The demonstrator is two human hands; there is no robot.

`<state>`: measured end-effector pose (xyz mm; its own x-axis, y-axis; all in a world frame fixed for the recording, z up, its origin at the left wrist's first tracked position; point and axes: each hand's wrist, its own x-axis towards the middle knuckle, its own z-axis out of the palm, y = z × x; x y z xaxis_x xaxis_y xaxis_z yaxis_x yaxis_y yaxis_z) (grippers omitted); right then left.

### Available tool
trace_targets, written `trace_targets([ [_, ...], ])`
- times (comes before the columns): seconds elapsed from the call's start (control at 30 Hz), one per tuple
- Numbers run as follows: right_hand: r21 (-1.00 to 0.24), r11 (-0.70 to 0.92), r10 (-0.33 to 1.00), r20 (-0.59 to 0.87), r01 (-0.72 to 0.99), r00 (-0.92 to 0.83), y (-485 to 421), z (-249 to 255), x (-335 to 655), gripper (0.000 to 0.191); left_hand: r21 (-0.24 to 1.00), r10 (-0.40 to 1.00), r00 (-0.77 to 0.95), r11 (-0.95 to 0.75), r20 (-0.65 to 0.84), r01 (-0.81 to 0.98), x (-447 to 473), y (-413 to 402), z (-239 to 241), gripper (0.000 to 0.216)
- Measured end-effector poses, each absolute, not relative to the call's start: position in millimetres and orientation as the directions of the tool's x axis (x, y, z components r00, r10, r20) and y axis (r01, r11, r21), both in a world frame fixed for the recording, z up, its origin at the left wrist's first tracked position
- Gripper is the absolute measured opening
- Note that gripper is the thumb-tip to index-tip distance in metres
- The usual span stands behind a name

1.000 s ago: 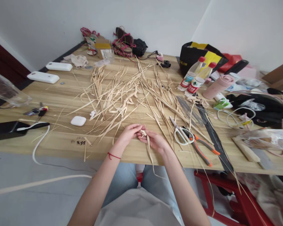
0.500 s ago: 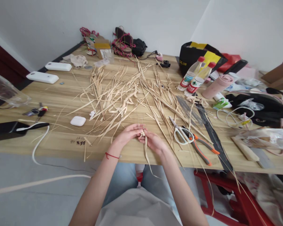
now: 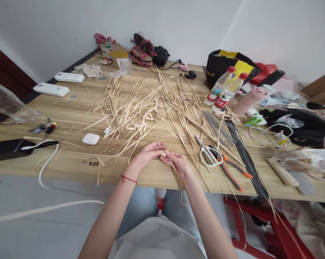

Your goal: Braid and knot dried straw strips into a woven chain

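Near the table's front edge my left hand (image 3: 148, 154) and my right hand (image 3: 177, 162) meet, fingers closed on a small woven piece of pale straw (image 3: 163, 154). Thin wires or threads (image 3: 160, 136) rise from that piece, past my left fingers. A flat straw strip (image 3: 175, 170) runs from between my right fingers down over the table edge. Just beyond my hands lies a spread of loose straw strips (image 3: 116, 108), with a twisted, braided straw length (image 3: 146, 118) on top. My fingers partly hide the woven piece.
White-handled scissors (image 3: 209, 155) and orange-grey pliers (image 3: 234, 172) lie right of my hands. A white earbud case (image 3: 91, 139) sits to the left. Two bottles (image 3: 222, 93), a pink tumbler (image 3: 251, 100) and a black-yellow bag (image 3: 229, 68) stand back right. A red stool (image 3: 259, 230) is below.
The straw strip, which hung down between my hands, is now drawn rightward across my right fingers. My right hand has shifted slightly; both hands stay on the woven piece.
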<state>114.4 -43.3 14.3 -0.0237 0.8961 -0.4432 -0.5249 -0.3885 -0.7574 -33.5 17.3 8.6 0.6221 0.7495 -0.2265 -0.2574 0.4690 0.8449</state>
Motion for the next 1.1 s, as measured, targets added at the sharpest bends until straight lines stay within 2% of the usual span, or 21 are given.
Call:
trace_targets([
  [0.4, -0.76, -0.281, 0.915, -0.397, -0.586, 0.076, -48.0, 6.1, 114.4, 0.024, 0.859, 0.744, 0.633, 0.453, -0.215, -0.241, -33.3, 15.3, 11.2, 0.041],
  [1.1, -0.762, -0.259, 0.904, -0.408, -0.593, 0.13, -50.7, 11.7, 114.4, 0.029, 0.837, 0.765, 0.589, 0.484, -0.262, -0.257, -32.9, 14.2, 12.4, 0.034],
])
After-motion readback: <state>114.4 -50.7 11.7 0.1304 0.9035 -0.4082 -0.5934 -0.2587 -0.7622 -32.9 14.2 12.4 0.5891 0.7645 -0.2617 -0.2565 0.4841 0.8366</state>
